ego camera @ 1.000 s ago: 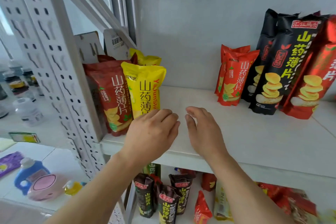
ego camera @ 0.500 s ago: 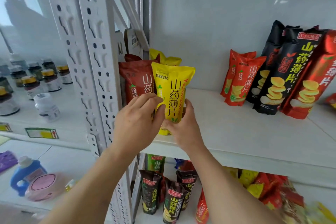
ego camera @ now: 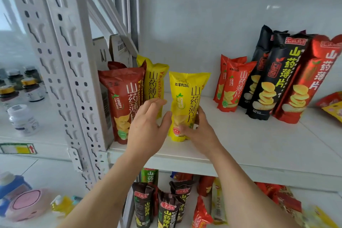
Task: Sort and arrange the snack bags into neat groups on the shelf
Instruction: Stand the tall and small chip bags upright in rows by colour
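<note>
Yellow bag (ego camera: 187, 105) shifted rightward, right hand (ego camera: 200, 131) gripping its base.

This looked like a small shop or stockroom: a white metal shelf (ego camera: 240, 146) on a perforated steel upright (ego camera: 61, 61) carried upright snack bags (ego camera: 187, 105) in colour groups, more bags (ego camera: 166, 207) crowded the tier below, and rows of bottles (ego camera: 24, 87) lined the neighbouring rack.
</note>
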### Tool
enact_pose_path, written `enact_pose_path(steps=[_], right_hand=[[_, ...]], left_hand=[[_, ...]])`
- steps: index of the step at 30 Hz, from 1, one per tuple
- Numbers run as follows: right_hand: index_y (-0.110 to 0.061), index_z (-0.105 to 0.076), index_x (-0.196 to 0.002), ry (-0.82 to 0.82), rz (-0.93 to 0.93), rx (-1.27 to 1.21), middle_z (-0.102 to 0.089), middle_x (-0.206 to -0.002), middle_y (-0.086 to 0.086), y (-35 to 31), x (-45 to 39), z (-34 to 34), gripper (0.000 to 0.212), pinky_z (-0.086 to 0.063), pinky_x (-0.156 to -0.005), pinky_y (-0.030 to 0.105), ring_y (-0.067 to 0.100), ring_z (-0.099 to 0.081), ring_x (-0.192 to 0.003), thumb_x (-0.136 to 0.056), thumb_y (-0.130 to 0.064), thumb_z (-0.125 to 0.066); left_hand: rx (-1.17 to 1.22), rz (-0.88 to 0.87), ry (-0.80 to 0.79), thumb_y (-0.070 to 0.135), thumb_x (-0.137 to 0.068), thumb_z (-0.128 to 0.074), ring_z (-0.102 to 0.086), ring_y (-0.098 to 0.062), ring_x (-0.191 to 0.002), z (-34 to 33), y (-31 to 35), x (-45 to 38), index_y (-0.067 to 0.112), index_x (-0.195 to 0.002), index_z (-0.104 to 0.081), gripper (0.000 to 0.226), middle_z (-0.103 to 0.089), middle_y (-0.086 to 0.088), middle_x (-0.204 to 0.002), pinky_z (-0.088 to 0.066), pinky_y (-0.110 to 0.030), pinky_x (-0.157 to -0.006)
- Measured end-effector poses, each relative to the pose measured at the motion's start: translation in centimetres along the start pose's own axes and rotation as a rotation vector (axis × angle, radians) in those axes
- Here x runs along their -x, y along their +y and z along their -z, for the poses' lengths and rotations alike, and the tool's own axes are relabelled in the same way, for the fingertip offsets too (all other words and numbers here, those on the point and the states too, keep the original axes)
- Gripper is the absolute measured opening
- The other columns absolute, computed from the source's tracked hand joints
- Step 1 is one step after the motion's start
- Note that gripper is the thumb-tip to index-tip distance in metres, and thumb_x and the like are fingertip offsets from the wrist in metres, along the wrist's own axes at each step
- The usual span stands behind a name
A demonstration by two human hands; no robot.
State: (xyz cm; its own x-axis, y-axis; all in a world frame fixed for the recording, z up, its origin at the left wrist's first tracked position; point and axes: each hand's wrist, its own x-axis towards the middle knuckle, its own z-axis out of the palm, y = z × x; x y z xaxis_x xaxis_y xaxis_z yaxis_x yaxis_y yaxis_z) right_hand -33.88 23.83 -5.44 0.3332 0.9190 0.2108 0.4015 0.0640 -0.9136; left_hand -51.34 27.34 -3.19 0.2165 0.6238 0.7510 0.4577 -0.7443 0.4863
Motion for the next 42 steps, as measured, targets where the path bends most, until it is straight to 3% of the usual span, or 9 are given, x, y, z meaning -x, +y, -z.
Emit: enact_pose_path(steps=[4, 12, 15, 18, 21, 23, 29, 35, 42], right_hand=[[-0.058, -0.041, -0.122, 0.065, -0.003, -0.032, -0.062, -0.122, -0.012, 1.4, -1.1, -0.8, 0.086, -0.057, -0.087, 0.045, 0.014, -0.064, -0.110, -0.054, -0.044, -0.092], [-0.048, -0.032, -0.125, 0.050, 0.024, -0.016, -0.053, -0.108, -0.031, 2.5, -2.0, 2.1, 0.076, -0.048, -0.083, 0.023, -0.001, -0.059, -0.099, -0.075, -0.023, -0.083], [-0.052, -0.036, -0.117, 0.042, 0.023, -0.041, -0.055, -0.110, -0.031, 3.3, -2.2, 3.0, 0.071, -0.047, -0.083, 0.017, -0.013, -0.055, -0.098, -0.075, -0.019, -0.083], [-0.052, -0.034, -0.119, 0.048, 0.022, -0.070, -0.054, -0.108, -0.034, 3.7, -2.1, 3.5, 0.072, -0.043, -0.075, 0.004, -0.021, -0.054, -0.093, -0.076, -0.020, -0.082], [-0.052, -0.031, -0.122, 0.035, 0.040, -0.053, -0.054, -0.108, -0.036, 4.0, -2.2, 3.7, 0.074, -0.042, -0.075, 0.002, -0.023, -0.053, -0.091, -0.075, -0.023, -0.082], [-0.053, -0.033, -0.120, 0.020, 0.051, -0.065, -0.055, -0.108, -0.035, 4.0, -2.3, 3.9, 0.072, -0.045, -0.080, 0.006, -0.022, -0.055, -0.091, -0.076, -0.023, -0.082], [-0.050, -0.034, -0.124, 0.002, 0.062, -0.083, -0.058, -0.111, -0.031, 4.5, -2.4, 3.8, 0.075, -0.045, -0.079, 0.007, -0.021, -0.056, -0.094, -0.075, -0.022, -0.084], [-0.055, -0.038, -0.117, -0.013, 0.057, -0.071, -0.060, -0.111, -0.031, 4.2, -2.4, 3.4, 0.070, -0.047, -0.080, 0.010, -0.019, -0.057, -0.096, -0.074, -0.024, -0.084], [-0.044, -0.035, -0.131, -0.010, 0.049, -0.073, -0.058, -0.110, -0.031, 3.9, -2.3, 3.5, 0.077, -0.043, -0.071, 0.000, -0.023, -0.056, -0.092, -0.075, -0.022, -0.084]], left_hand=[[0.087, 0.122, -0.005, 0.023, -0.097, -0.065, -0.054, -0.023, -0.125, -2.1, 0.8, -0.6, 0.009, -0.132, -0.059, 0.039, -0.055, -0.004, -0.136, -0.052, -0.045, -0.095], [0.199, 0.423, 0.100, 0.033, -0.098, -0.061, -0.036, -0.025, -0.143, -5.1, 1.1, -4.4, 0.009, -0.151, -0.036, 0.063, -0.039, -0.009, -0.154, -0.032, -0.047, -0.118], [0.148, 0.390, 0.139, 0.032, -0.099, -0.061, -0.025, -0.027, -0.149, -6.1, 1.3, -5.9, 0.005, -0.153, -0.032, 0.067, -0.030, -0.013, -0.160, -0.021, -0.042, -0.123], [-0.102, 0.174, 0.154, 0.034, -0.097, -0.061, -0.025, -0.038, -0.148, -6.4, 1.2, -8.3, 0.000, -0.147, -0.041, 0.063, -0.034, -0.020, -0.157, -0.019, -0.045, -0.121], [-0.513, -0.035, 0.045, 0.042, -0.096, -0.057, -0.024, -0.045, -0.147, -5.6, 1.4, -11.9, 0.003, -0.144, -0.046, 0.064, -0.040, -0.021, -0.153, -0.021, -0.055, -0.118], [-0.660, 0.017, -0.079, 0.049, -0.097, -0.054, -0.015, -0.041, -0.151, -4.0, 2.2, -14.5, 0.008, -0.150, -0.039, 0.069, -0.036, -0.015, -0.158, -0.014, -0.053, -0.120], [-0.828, 0.201, -0.487, 0.061, -0.086, -0.063, -0.016, -0.033, -0.150, -0.2, 3.0, -19.5, 0.020, -0.153, -0.036, 0.083, -0.038, -0.010, -0.156, -0.019, -0.052, -0.118], [-0.918, 0.307, -0.740, 0.069, -0.063, -0.079, -0.023, -0.042, -0.146, 0.3, 1.0, -21.8, 0.032, -0.152, -0.033, 0.107, -0.035, -0.016, -0.155, -0.028, -0.063, -0.114], [-1.000, 0.127, -0.770, 0.060, -0.082, -0.070, -0.045, -0.033, -0.133, -0.6, 1.3, -21.5, 0.026, -0.140, -0.050, 0.070, -0.057, -0.006, -0.137, -0.025, -0.050, -0.113]])
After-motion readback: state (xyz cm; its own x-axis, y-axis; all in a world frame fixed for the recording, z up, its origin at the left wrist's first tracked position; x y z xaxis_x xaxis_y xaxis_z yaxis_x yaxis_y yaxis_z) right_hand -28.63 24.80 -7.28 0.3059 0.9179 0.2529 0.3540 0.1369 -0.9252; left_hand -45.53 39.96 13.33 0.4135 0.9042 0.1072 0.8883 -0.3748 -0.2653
